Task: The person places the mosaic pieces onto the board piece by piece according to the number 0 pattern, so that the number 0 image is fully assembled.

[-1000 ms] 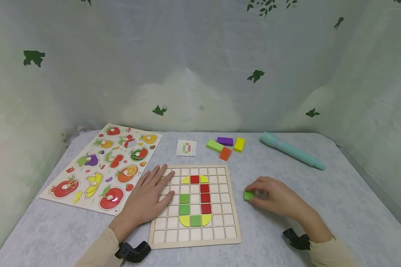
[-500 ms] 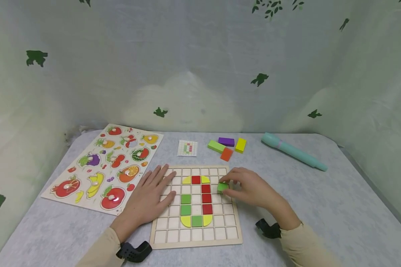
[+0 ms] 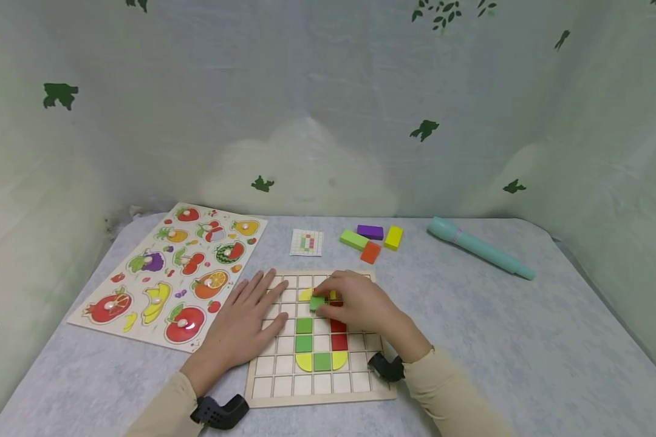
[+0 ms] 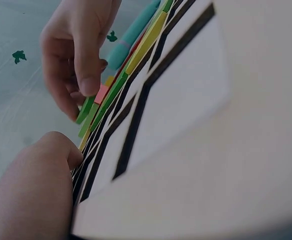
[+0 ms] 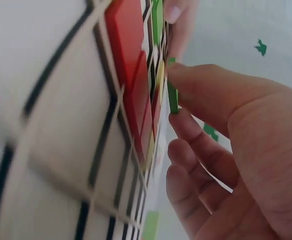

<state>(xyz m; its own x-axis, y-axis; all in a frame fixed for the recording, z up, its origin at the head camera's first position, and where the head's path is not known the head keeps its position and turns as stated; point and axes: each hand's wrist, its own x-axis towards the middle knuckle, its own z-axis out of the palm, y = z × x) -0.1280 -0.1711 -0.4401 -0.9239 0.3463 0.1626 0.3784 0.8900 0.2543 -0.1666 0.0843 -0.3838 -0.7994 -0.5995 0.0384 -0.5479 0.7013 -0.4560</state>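
Observation:
My right hand (image 3: pixel 358 303) pinches a green square tile (image 3: pixel 316 303) between thumb and fingers, just over the upper part of the wooden grid board (image 3: pixel 319 401). In the right wrist view the green tile (image 5: pixel 173 89) stands edge-on between thumb and fingertip. My left hand (image 3: pixel 240 331) lies flat across the board's left edge, fingers spread. Set in the board's cells are red tiles (image 3: pixel 339 342), green tiles (image 3: pixel 304 343) and yellow quarter-round tiles (image 3: pixel 304 363), forming a ring. The right hand partly covers the ring's upper right tiles.
A fruit puzzle board (image 3: pixel 169 273) lies to the left. Behind the grid board are a small pattern card (image 3: pixel 307 242) and loose green (image 3: pixel 353 239), purple (image 3: pixel 370 232), yellow (image 3: pixel 393 238) and orange (image 3: pixel 370 252) blocks. A teal pen-shaped object (image 3: pixel 481 249) rests at the back right.
My right hand has carried the green tile left, from the table right of the board to over the upper cells of the ring. The left hand has stayed in place.

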